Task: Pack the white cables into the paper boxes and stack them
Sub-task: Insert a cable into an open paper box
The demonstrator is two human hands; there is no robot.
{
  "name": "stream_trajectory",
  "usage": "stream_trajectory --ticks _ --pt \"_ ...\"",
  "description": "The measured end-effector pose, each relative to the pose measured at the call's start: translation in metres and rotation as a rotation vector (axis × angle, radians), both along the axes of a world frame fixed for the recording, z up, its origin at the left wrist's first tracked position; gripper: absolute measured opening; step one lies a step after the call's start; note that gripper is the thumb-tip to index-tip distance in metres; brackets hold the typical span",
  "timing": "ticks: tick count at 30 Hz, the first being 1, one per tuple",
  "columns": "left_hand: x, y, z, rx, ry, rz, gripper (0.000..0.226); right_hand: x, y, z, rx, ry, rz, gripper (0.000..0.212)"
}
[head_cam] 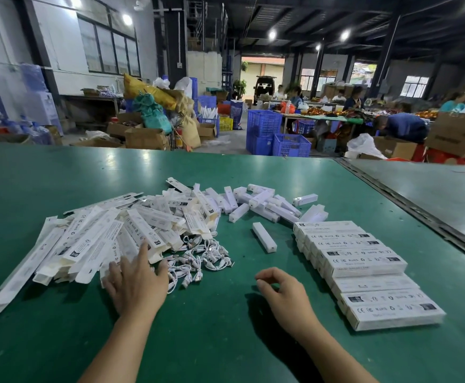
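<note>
I see a glossy green table (60, 175) in a warehouse (68, 78). At ten o'clock, my flat left hand (134, 286) touches unfolded white paper boxes (93, 244); my right hand (281, 291) curls loosely, empty.

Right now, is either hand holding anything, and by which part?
Nothing is held. The left hand lies with straight fingers on the pile of paper boxes; the right hand is loosely curled over the table, empty.
</note>
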State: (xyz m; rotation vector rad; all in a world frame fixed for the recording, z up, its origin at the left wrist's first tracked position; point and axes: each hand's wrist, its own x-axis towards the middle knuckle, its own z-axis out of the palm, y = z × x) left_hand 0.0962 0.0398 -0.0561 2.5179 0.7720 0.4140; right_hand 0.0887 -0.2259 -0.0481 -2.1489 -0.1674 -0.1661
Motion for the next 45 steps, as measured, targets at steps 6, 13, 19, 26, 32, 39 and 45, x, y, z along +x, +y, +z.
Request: stream_trajectory --ticks 6,13,19,26,32,39,45 --pt "0.004 -0.001 -0.002 0.096 0.136 -0.080 0.057 0.001 0.000 -0.002 -0.103 -0.014 0.038 0.011" --pt "0.007 -0.007 -0.004 0.092 -0.013 -0.160 0.040 0.004 0.002 -0.007 -0.135 -0.036 0.069 0.017" --pt "0.012 -0.005 -0.008 0.109 0.057 -0.186 0.060 0.004 0.003 -0.008 -0.141 -0.042 0.076 0.017" --pt "0.005 -0.019 0.006 0.029 -0.220 -0.194 0.067 0.004 0.002 -0.008 -0.120 -0.049 0.074 0.015" --pt "-0.011 -0.054 0.010 -0.056 -0.444 -0.614 0.072 0.004 0.003 -0.005 0.293 0.060 0.084 0.009" --pt "-0.027 -0.087 0.009 -0.037 -0.323 -1.024 0.078 0.001 0.017 0.003 0.962 0.353 0.184 0.045" --pt "-0.032 -0.095 0.010 -0.027 -0.289 -1.157 0.077 0.000 0.017 0.002 1.047 0.349 0.241 0.059"
